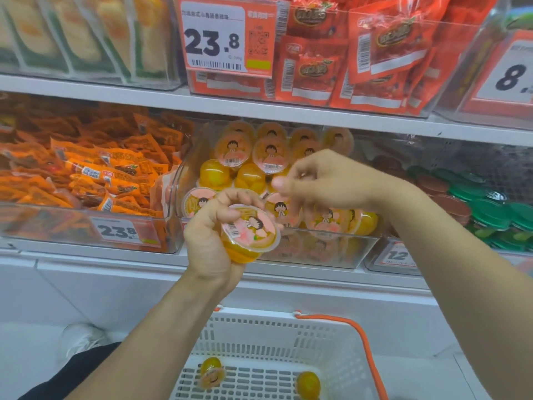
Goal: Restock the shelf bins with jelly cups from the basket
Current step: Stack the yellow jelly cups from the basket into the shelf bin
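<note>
My left hand (213, 235) grips an orange jelly cup (250, 232) with a pink cartoon lid, held just in front of the clear shelf bin (317, 252). That bin holds several similar jelly cups (232, 151), some upright and some on their sides. My right hand (320, 180) hovers over the bin's front cups with fingers loosely curled and blurred; nothing shows in its grasp. Below, the white basket (277, 336) with an orange handle (360, 339) contains two jelly cups (212, 372), the second (308, 383) near the bottom edge.
A bin of orange snack packets (86, 174) stands to the left, with a 23.8 price tag. Green and brown lidded cups (484, 203) fill the bin on the right. The upper shelf carries red packets (360, 53). A white ledge (144, 284) runs below the bins.
</note>
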The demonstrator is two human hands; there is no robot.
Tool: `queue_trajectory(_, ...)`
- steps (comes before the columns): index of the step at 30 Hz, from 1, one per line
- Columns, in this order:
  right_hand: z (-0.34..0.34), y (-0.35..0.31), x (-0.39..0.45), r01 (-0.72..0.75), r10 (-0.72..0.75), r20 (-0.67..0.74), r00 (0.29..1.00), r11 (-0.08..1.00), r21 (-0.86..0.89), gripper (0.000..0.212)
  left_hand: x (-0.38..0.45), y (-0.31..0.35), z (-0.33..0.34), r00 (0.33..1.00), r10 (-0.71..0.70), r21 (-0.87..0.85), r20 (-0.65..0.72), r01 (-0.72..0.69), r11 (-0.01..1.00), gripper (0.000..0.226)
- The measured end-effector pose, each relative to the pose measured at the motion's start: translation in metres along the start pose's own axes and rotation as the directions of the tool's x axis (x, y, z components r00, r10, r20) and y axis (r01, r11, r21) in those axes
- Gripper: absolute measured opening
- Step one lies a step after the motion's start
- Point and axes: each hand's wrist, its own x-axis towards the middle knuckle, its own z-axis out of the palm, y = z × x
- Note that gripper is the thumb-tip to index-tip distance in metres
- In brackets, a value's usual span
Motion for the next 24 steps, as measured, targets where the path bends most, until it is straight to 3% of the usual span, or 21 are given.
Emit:
queue_trajectory(1, 0.005, -0.006, -0.005, -0.036, 0.021, 0.153, 0.988, 0.995, 0.092, 0.039, 0.000, -0.001, 0.000, 0.999, 0.017, 0.001, -0.028, -0.017, 1.000, 0.032)
queue_trajectory(3, 0.017, -0.013, -0.011, -0.117, 0.040, 0.320, 0.946, 0.967, 0.226, 0.047, 0.001, -0.005, -0.003, 0.993, 0.073, 0.028, -0.098, -0.071, 0.997, 0.023)
queue_trajectory(6, 0.033, -0.014, -0.012, -0.220, 0.061, 0.367, 0.928, 0.886, 0.409, 0.047, -0.001, -0.009, -0.008, 0.942, 0.293, 0.269, -0.166, -0.242, 0.932, 0.017)
queue_trajectory(9, 0.034, -0.009, -0.013, -0.253, 0.063, 0.348, 0.935, 0.806, 0.535, 0.027, -0.005, -0.008, -0.006, 0.881, 0.469, 0.464, -0.069, -0.387, 0.797, 0.013)
queue_trajectory(13, 0.012, 0.003, -0.014, -0.137, 0.086, 0.114, 0.990, 0.793, 0.594, 0.016, -0.005, -0.007, -0.001, 0.924, 0.380, 0.487, -0.033, -0.317, 0.814, 0.028)
queue_trajectory(16, -0.009, 0.017, -0.013, -0.052, 0.174, -0.158, 0.972, 0.817, 0.575, 0.014, -0.005, -0.008, -0.002, 0.929, 0.367, 0.555, -0.049, -0.280, 0.783, 0.022)
queue_trajectory(18, -0.016, 0.032, -0.008, 0.005, 0.229, -0.381, 0.896, 0.852, 0.523, 0.014, -0.005, -0.009, -0.002, 0.926, 0.377, 0.607, -0.010, -0.294, 0.738, 0.021)
queue_trajectory(20, -0.019, 0.053, 0.000, 0.022, 0.256, -0.584, 0.770, 0.905, 0.425, 0.013, -0.005, -0.010, -0.002, 0.930, 0.367, 0.653, 0.004, -0.280, 0.703, 0.013)
queue_trajectory(22, -0.019, 0.072, 0.007, -0.017, 0.244, -0.725, 0.644, 0.952, 0.306, 0.016, -0.003, -0.013, -0.002, 0.937, 0.347, 0.663, -0.039, -0.236, 0.711, 0.002)
queue_trajectory(24, -0.021, 0.082, 0.007, -0.090, 0.188, -0.804, 0.564, 0.982, 0.166, 0.018, 0.000, -0.015, -0.003, 0.955, 0.280, 0.634, -0.101, -0.155, 0.757, 0.015)
